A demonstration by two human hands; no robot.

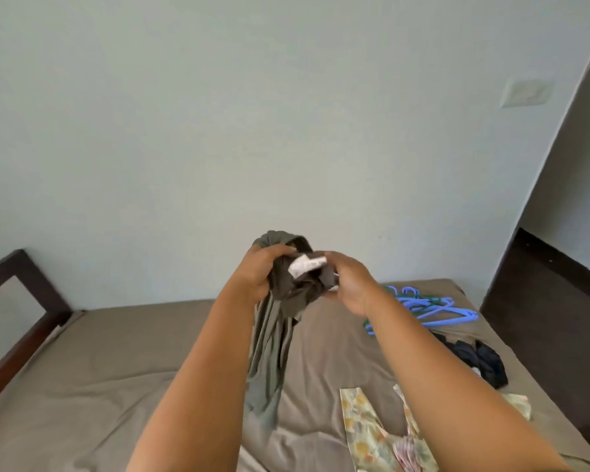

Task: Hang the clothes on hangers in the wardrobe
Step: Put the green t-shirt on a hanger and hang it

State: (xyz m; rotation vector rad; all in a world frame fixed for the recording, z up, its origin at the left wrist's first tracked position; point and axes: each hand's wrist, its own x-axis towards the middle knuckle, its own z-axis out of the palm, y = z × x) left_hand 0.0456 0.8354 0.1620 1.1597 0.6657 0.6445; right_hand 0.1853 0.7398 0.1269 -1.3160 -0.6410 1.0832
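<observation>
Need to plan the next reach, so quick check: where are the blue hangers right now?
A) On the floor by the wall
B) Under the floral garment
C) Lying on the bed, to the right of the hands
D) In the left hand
C: the blue hangers lie in a loose pile on the bed, to the right of the right hand, while both hands grip the olive garment; the left hand holds no hanger.

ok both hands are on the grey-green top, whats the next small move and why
Probably spread the neckline open. Both the left hand and right hand grip the grey-green top bunched near its white label, with the rest hanging in a twisted rope above the bed. The blue hangers lie untouched, and none could slide in while the fabric is wadded.
</observation>
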